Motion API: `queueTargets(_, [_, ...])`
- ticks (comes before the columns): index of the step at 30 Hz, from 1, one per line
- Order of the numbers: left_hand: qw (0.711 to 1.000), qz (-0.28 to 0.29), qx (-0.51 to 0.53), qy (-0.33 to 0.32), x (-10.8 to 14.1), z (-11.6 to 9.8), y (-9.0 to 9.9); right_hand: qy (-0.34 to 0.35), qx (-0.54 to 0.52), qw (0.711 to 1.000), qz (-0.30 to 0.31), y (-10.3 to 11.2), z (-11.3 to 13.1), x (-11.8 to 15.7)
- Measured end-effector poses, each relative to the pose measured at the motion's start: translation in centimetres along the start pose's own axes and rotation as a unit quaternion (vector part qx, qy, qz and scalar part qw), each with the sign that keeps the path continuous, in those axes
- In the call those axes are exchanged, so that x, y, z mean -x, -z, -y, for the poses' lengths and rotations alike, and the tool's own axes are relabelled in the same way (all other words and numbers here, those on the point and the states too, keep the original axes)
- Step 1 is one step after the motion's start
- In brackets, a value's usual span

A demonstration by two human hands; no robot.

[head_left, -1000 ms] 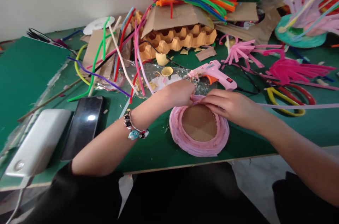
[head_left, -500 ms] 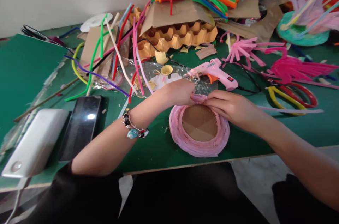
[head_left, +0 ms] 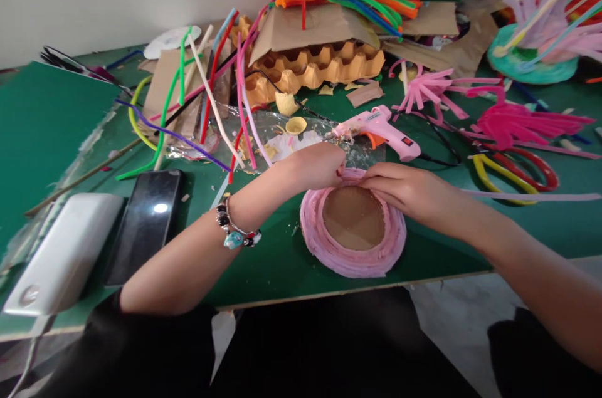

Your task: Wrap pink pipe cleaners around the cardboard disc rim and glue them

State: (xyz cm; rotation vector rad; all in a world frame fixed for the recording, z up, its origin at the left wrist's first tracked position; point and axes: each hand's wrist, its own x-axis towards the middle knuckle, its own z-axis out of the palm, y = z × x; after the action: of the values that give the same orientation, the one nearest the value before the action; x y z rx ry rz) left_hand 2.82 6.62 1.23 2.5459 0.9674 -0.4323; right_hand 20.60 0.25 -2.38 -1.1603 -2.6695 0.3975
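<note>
A: Where's that round pink coiled ring with the brown cardboard centre (head_left: pixel 352 262)?

B: Near edge of the green table (head_left: pixel 263 272), middle. Left hand (head_left: pixel 324 166) curled, right hand (head_left: pixel 405 190) fingers bunched, both touching its far rim. Can't tell if either's clamped tbh.

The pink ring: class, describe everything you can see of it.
The ring is round and pale pink, built up of soft-looking strips in concentric bands, slightly uneven at the outer edge. A flat brown centre, apparently cardboard, shows inside it. It lies flat on the green table, near the front edge. The left hand and right hand meet its far side, partly hiding it.
</note>
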Motion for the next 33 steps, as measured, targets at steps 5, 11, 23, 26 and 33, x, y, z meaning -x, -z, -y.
queueTargets(5, [1.0, 0.013, -0.006, 0.003, -0.3, -0.1, 0.2, -0.009, -0.022, 0.999, -0.03, 0.7, -0.1, 0.2])
queueTargets(11, [1.0, 0.016, 0.007, 0.003, -0.5, 0.2, 0.2, -0.039, 0.033, 0.998, -0.029, 0.6, 0.3, 1.2])
queueTargets(23, [1.0, 0.021, -0.006, -0.011, -0.6, 0.4, 0.2, -0.024, 0.1, 0.995, 0.005, 0.4, 0.8, 2.0])
queueTargets(26, [0.999, 0.024, -0.021, -0.016, -0.5, 0.1, 0.5, -0.002, 0.139, 0.99, 0.004, 0.3, 1.1, 2.0])
queueTargets(33, [0.986, -0.1, 0.002, -0.135, -1.4, -0.6, -0.3, -0.029, 0.066, 0.997, -0.003, -0.1, 0.8, 2.4])
